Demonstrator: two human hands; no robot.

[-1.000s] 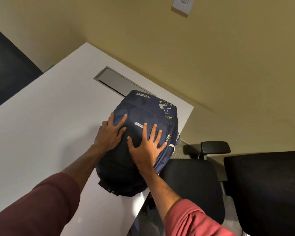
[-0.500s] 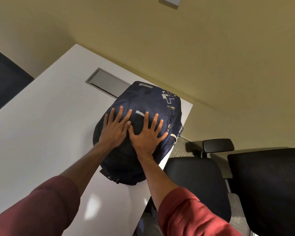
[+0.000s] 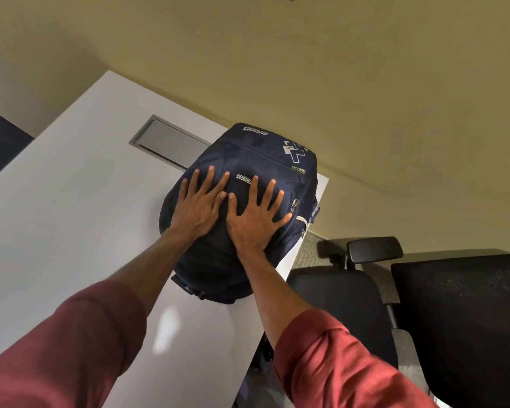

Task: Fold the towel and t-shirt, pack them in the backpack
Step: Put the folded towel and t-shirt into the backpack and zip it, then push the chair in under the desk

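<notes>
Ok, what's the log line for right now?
backpack: lying on white table | left hand: flat on backpack | right hand: flat on backpack

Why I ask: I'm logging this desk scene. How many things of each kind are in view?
backpack: 1
hands: 2, left hand and right hand, both flat on the backpack
table: 1
hatch in the table: 1
chair: 1, as far as I can tell
Total: 6
</notes>
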